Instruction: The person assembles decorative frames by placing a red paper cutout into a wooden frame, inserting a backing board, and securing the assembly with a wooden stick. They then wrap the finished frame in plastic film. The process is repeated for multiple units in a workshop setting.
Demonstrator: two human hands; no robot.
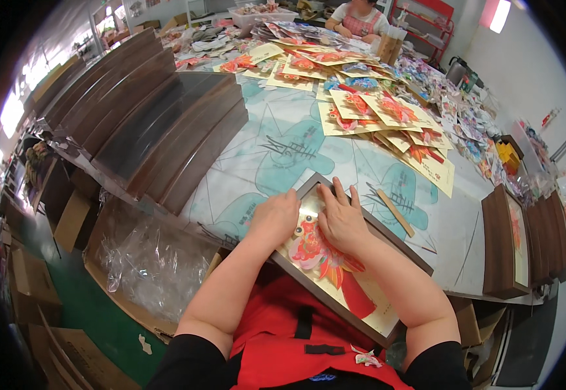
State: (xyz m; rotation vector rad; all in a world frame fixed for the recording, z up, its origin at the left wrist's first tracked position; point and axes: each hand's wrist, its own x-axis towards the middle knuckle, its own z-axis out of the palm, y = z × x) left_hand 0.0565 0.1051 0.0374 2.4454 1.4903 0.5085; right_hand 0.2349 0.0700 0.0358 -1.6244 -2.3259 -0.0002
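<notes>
head view: your dark brown frame (pixel 397 246) sits at a slant in front of you, its far end over the table (pixel 468 244) and its near end out over your red apron (pixel 263 325). inside it lies the goldfish picture (pixel 322 252), eyes toward the far end, tail toward you. your left hand (pixel 276 218) is bunched, fingers curled at the frame's far left corner; you hide the tips, so i can't tell whether they pinch anything. your right hand (pixel 343 218) is spread, long fingers stretched toward the far rail, palm low over the picture just beside the fish's eyes.

with that near end unsupported, a hard push there could, i'd judge, tip the frame toward your lap. uneven pressure from your two hands could leave the picture skewed or buckled at one corner. a dragging palm might crease or lift the raised-looking fish, or smudge the surface. the wooden stick (pixel 395 213) lies near the right rail; swinging the frame that way could knock it, or send it under the wood.
</notes>
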